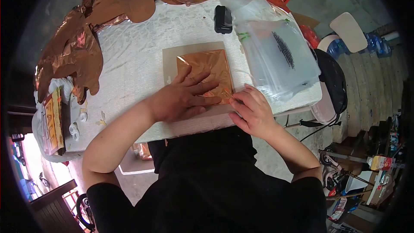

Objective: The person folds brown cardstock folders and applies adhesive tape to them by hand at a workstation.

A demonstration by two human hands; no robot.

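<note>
Copper sheet (210,65), one; left hand (179,100) atop, right hand (253,113) at corner.

Hands: 2, left hand (181,99) and right hand (252,112)
Copper foil square (207,71): 1
Grey board (170,62): 1
Black box (223,18): 1
Clear bag stack (280,60): 1
</note>
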